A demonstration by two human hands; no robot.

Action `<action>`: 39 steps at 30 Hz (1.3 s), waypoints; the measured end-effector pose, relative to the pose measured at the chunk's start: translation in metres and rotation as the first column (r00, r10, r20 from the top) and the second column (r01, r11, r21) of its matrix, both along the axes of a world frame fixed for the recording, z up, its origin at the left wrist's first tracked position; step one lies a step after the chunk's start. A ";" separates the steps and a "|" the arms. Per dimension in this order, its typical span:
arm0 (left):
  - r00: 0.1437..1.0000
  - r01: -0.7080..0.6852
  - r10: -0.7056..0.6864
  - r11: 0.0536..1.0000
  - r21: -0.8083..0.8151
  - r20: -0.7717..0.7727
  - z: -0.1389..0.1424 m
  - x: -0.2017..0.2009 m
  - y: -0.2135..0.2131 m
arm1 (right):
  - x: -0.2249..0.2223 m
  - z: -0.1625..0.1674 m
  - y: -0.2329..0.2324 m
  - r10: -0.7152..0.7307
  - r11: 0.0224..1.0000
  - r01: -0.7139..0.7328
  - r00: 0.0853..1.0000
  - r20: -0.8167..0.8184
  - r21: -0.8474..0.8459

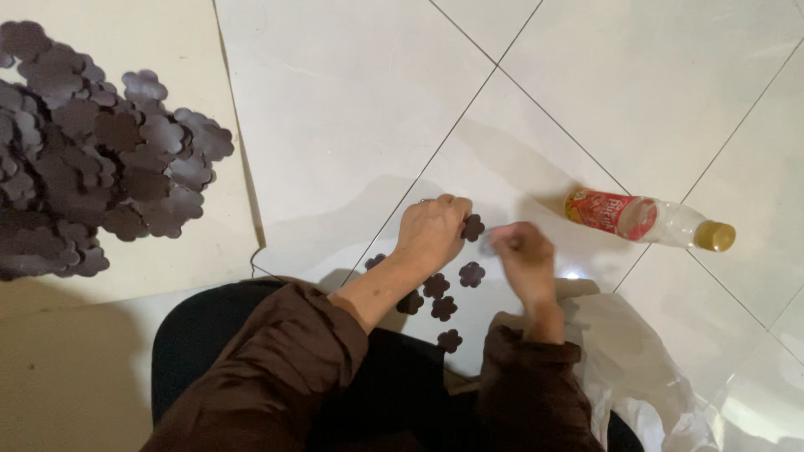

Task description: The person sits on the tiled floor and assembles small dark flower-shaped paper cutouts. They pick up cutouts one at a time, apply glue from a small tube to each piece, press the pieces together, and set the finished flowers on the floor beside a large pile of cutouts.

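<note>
My left hand grips a small dark flower-shaped cutout just above the white tiled floor. My right hand is blurred beside it, fingers curled toward the same cutout; whether it pinches anything I cannot tell. Several more dark flower cutouts lie on the floor below my hands, between my brown sleeves. One of them lies right under my hands.
A large heap of the same dark flower cutouts sits on a beige sheet at the left. A clear plastic bottle with a red label and gold cap lies on its side at the right. A crumpled clear plastic bag lies at the lower right.
</note>
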State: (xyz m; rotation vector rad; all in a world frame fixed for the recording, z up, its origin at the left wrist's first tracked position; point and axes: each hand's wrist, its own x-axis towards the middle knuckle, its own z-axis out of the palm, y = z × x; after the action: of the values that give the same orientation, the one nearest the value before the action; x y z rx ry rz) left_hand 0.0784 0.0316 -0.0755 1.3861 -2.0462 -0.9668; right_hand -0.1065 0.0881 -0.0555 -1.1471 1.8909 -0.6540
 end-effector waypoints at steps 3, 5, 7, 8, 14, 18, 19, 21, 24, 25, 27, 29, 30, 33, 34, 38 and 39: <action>0.999 0.037 -0.037 0.998 -0.051 -0.007 0.001 0.000 0.001 | -0.015 -0.001 -0.003 -0.078 0.984 0.034 0.964 -0.255 -0.175; 0.997 0.075 -0.078 0.990 -0.116 -0.020 0.002 0.000 0.000 | -0.019 -0.004 -0.006 -0.099 0.988 0.060 0.952 -0.288 -0.142; 0.994 0.104 -0.101 0.990 -0.097 0.034 0.004 -0.001 -0.002 | -0.019 -0.007 -0.007 -0.116 0.985 0.072 0.951 -0.288 -0.157; 0.992 0.115 -0.111 0.991 -0.073 0.061 0.006 -0.001 -0.001 | -0.017 -0.007 -0.007 -0.121 0.982 0.077 0.955 -0.269 -0.170; 0.988 0.129 -0.124 0.990 -0.054 0.094 0.011 -0.001 0.004 | 0.003 0.000 -0.004 0.019 0.982 -0.069 0.962 -0.273 -0.173; 0.987 0.139 -0.124 0.978 -0.156 0.099 0.006 0.000 0.004 | 0.008 0.007 -0.007 0.050 0.991 -0.084 0.956 -0.289 -0.103; 0.989 0.135 -0.121 0.973 -0.186 0.088 0.004 0.000 0.004 | 0.008 0.007 -0.007 0.043 0.992 -0.075 0.955 -0.293 -0.099; 0.989 0.137 -0.123 0.972 -0.189 0.083 0.003 0.001 0.003 | 0.005 0.009 -0.008 0.034 0.994 -0.063 0.954 -0.298 -0.090; 0.987 0.138 -0.124 0.979 -0.147 0.102 0.003 0.002 0.002 | 0.002 0.008 -0.007 -0.024 1.000 0.021 0.971 -0.240 -0.015; 0.989 0.120 -0.103 0.980 -0.158 0.110 0.003 0.002 0.001 | 0.003 0.007 -0.006 -0.021 0.999 0.014 0.976 -0.218 -0.033; 0.989 0.101 -0.082 0.982 -0.159 0.122 0.004 0.002 0.000 | 0.009 0.003 -0.006 -0.014 0.998 0.002 0.985 -0.172 -0.065; 0.988 0.097 -0.079 0.986 -0.136 0.134 0.005 0.002 -0.001 | 0.021 -0.006 -0.007 0.101 0.968 -0.146 0.971 -0.215 -0.205; 0.990 0.079 -0.061 0.986 -0.146 0.125 0.006 0.002 -0.002 | 0.027 -0.010 -0.009 0.154 0.936 -0.219 0.958 -0.243 -0.274; 0.993 0.051 -0.032 0.985 -0.166 0.114 0.007 0.003 -0.002 | 0.034 -0.012 -0.011 0.107 0.934 -0.193 0.954 -0.280 -0.302; 0.992 0.049 -0.028 0.985 -0.166 0.125 0.008 0.004 -0.002 | 0.034 -0.011 -0.011 0.108 0.942 -0.184 0.959 -0.262 -0.282; 0.989 0.063 -0.048 0.992 -0.105 0.140 0.008 0.004 -0.003 | 0.029 -0.004 -0.007 0.077 0.984 -0.094 0.991 -0.112 -0.152; 0.989 0.067 -0.052 0.992 -0.110 0.136 0.008 0.004 -0.003 | 0.028 -0.003 -0.007 0.055 0.993 -0.061 0.997 -0.060 -0.098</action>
State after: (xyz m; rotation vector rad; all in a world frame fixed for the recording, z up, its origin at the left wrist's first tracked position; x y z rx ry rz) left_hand 0.0820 0.0290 -0.0672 1.3686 -2.2154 -0.7867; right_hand -0.0780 0.0812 -0.0589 -1.2923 1.8834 -0.6966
